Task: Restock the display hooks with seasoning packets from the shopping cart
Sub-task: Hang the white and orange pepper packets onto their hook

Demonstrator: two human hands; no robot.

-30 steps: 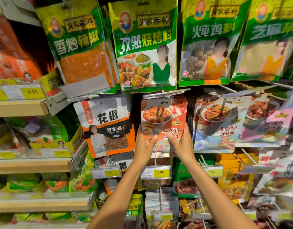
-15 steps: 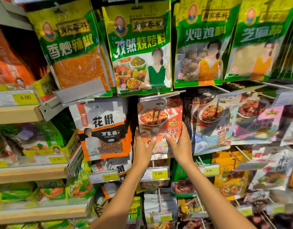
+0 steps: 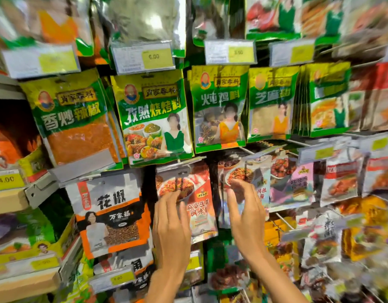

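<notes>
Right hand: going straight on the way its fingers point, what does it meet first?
Most likely the hanging packet with the noodle-bowl picture, just right of the red packet. The right hand has open fingers aimed up at it; they overlap it, but depth is unclear.

6.00 on yellow hanging price tag (image 3: 153, 56), 4.00 on yellow shelf-edge tag (image 3: 5, 179), 花椒 on white-and-orange seasoning packet (image 3: 111, 212).
</notes>
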